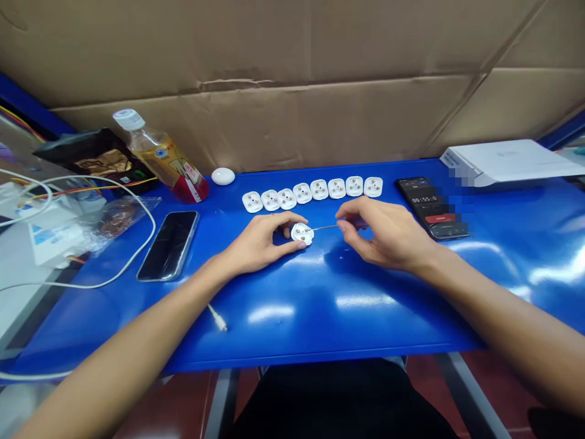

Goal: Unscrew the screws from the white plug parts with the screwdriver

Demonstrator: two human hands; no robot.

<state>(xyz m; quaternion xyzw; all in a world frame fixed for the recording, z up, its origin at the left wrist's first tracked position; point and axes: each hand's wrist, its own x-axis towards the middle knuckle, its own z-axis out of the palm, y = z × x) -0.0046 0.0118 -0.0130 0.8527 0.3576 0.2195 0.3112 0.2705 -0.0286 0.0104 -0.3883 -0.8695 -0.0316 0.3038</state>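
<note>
My left hand (pixel 267 242) grips a small white plastic piece (pixel 302 234) between thumb and fingers, low over the blue table (pixel 297 317). Small metal parts show on the face of the piece. To its right, my right hand (pixel 381 235) pinches a thin metal tool (pixel 325 227), whose tip reaches the right side of the piece. Behind both hands stretches a row of several similar white pieces (pixel 319 189), lying with their metal parts facing up.
A dark phone (pixel 169 246), a tilted bottle (pixel 169 161), a white oval object (pixel 223 176) and a white cable (pixel 218 318) lie left. At right are a lit phone (pixel 420 198) and a white box (pixel 512 160). Cardboard (pixel 329 122) stands behind.
</note>
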